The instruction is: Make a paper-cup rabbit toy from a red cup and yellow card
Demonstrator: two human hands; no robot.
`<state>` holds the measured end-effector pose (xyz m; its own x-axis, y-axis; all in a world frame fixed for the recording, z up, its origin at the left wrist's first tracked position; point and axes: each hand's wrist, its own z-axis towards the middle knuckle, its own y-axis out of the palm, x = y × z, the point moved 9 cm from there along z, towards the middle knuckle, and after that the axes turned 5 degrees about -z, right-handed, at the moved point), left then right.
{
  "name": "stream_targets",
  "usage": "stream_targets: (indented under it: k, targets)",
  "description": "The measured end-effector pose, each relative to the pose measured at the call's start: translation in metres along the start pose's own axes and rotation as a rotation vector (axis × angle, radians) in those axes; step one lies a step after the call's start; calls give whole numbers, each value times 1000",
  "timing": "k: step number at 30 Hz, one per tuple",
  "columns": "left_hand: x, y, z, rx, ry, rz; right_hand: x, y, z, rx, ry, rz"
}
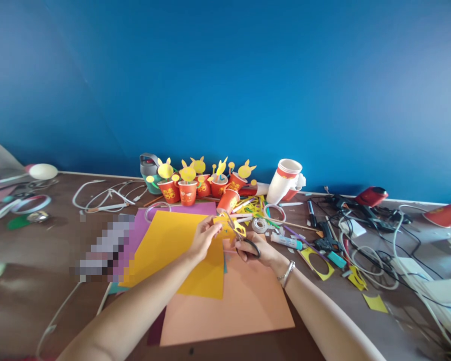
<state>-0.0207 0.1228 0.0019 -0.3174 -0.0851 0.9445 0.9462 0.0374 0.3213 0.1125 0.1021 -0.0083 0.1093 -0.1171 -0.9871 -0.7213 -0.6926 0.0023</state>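
In the head view my left hand point(206, 236) pinches a small piece of yellow paper point(220, 219) above the stacked sheets. My right hand point(261, 249) is closed round the dark handles of a pair of scissors point(234, 226), whose blades reach up beside the yellow piece. A curled yellow strip point(240, 228) hangs by the blades; whether it is joined to the held piece I cannot tell. Below lie a golden-yellow sheet point(180, 250) and a peach sheet point(236, 311), with a purple sheet point(140, 235) partly underneath.
Red paper cups point(188, 194) with yellow rabbit-eared cutouts stand along the blue wall. Right of them is a white cup stack point(283, 181). Yellow scraps, a tape roll point(259, 225), a glue stick point(286, 241), a glue gun point(327, 239) and tangled cables point(379, 250) crowd the right side.
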Motion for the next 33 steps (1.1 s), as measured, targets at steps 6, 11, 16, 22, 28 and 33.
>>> stream_targets:
  k: [6, 11, 16, 22, 28, 33]
  targets:
    - [-1, 12, -4, -100, -60, 23, -4, 7, 0, -47, -40, -35]
    - [-2, 15, -5, -123, -76, 15, -2, 5, 0, -20, -33, -17]
    - [-2, 15, -4, -126, -63, 21, -7, 4, -1, -2, -33, -34]
    - [-1, 14, -4, -116, -54, 26, -4, 3, -1, 0, -20, -42]
    - [0, 15, -5, -121, -60, 31, -2, 2, -1, -5, -9, -40]
    - [0, 15, -4, -119, -49, 21, -2, 2, -1, -4, -5, -51]
